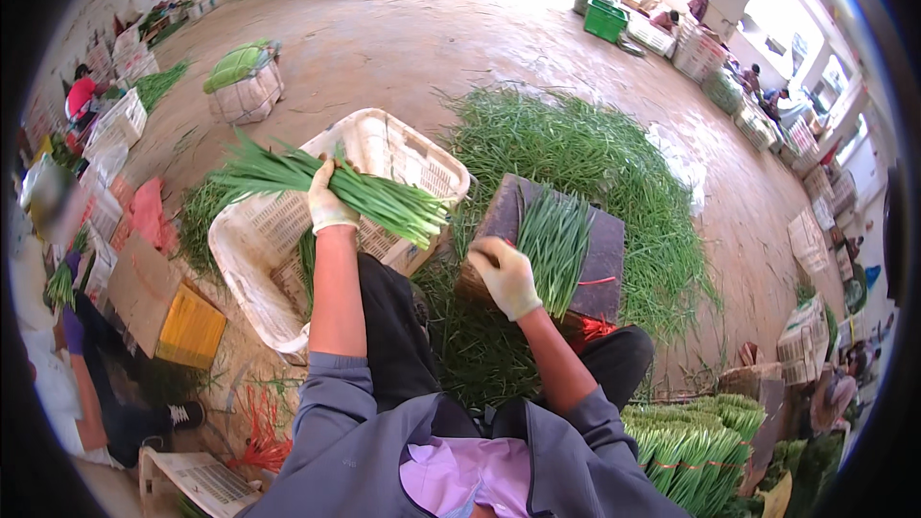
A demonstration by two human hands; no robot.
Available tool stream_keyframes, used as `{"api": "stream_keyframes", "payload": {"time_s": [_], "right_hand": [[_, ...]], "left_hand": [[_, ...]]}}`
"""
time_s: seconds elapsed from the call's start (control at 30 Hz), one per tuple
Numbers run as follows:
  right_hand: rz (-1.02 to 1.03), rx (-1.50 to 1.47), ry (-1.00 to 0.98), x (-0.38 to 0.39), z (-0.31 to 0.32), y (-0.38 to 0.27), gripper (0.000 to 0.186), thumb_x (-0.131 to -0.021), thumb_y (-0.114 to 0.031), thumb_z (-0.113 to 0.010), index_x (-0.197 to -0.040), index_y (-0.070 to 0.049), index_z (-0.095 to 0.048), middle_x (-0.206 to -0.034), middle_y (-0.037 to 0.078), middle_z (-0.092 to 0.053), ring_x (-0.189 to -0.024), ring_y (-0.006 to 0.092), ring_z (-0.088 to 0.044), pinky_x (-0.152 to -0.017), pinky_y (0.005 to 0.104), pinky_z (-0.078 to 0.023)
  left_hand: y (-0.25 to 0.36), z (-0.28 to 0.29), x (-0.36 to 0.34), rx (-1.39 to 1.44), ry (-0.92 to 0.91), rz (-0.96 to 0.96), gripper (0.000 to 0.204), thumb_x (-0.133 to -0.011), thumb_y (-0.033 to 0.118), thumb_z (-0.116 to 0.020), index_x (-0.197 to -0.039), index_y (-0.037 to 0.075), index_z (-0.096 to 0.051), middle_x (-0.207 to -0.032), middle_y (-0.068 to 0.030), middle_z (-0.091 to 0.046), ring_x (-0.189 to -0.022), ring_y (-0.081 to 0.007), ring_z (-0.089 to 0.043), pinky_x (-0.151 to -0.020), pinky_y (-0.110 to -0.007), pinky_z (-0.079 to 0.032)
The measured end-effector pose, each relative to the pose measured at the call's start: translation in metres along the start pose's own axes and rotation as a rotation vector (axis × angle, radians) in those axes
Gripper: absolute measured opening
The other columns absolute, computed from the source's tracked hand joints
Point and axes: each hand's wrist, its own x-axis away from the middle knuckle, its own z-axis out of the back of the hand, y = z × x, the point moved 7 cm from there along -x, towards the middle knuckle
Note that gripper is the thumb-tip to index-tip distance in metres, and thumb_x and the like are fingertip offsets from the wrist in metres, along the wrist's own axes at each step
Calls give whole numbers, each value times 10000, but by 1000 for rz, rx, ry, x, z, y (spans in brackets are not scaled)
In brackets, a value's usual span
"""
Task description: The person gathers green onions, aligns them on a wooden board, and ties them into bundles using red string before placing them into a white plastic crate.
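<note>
A bunch of slender green stalks [389,200], pale at 1 end, was clamped in the left hand [329,197] over the white basket [408,149]. Beside leaves [554,249] on a dark block [604,259], the right hand's [504,276] grip could not be told.

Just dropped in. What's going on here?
A seated person is handling cut green stalks with gloved hands. The left hand grips a bunch over a white crate. The right hand is curled beside a second bunch on a dark block; whether it holds anything is unclear. Loose stalks lie heaped around the block, and bundles with red ties stand at lower right.
</note>
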Motion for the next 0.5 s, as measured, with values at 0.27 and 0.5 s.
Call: {"api": "stream_keyframes", "payload": {"time_s": [0.27,0.5], "right_hand": [[-204,-39,85,-49,-37,23,282,-807,-213,-764,-991,-5,-715,-866,147,-719,-771,251,-681,-750,327,-515],[-362,-337,185,-15,-8,41,169,-835,-84,-729,-956,33,-711,-855,94,-721,-793,117,-643,-735,257,-499]], "left_hand": [[-18,-7,-2,77,-171,77,255,-923,151,-575,-1176,123,-566,-853,-22,-599,-797,-251,-601,-742,-460,-526],[-1,16,-13,-15,-92,-5,187,-946,206,-573,-1092,96,-608,-741,-34,-595,-664,-234,-573,-695,-390,-525]]}}
